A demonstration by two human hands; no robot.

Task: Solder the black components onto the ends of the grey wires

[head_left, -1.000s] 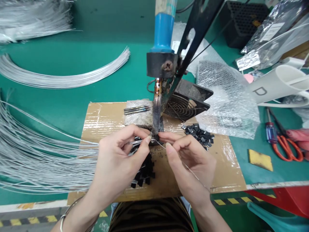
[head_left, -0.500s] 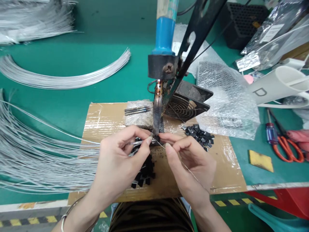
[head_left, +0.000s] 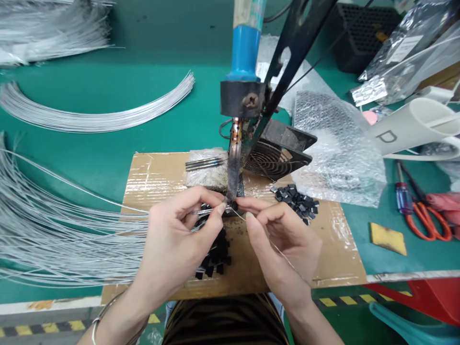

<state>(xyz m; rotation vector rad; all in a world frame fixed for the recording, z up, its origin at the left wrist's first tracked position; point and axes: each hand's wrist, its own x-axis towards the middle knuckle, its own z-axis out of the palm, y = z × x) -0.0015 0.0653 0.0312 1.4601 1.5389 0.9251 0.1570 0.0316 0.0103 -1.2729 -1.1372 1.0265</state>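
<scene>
- The green table (head_left: 151,48) carries everything; a cardboard sheet (head_left: 309,258) lies across the middle of its near edge.
- Loose white wires (head_left: 72,239) fan out over the table's near left corner, reaching in toward the left hand (head_left: 179,235).
- A blue-handled soldering iron (head_left: 245,52) hangs clamped, tip down, above the cardboard, a black fan (head_left: 280,155) just beside it.
- The left hand's thumb and forefinger are pinched nearly closed on slim pale strands (head_left: 203,211), their ends right by the tip.
- The right hand (head_left: 287,249) has thumb and fingers drawn together, no wide gap, around a thin wire (head_left: 283,255) that slants up to the same spot.
- I'd judge the step in hand to be fine work at the tip, contact being made or close; the fingertips hide whether they touch.
- From here, any move would seem to call for a steady left pinch and a small, careful shift of the wire, skin well away from hot metal.
- Small black pieces (head_left: 296,201) sit right of the iron; more (head_left: 217,254) lie partly under the left hand.
</scene>
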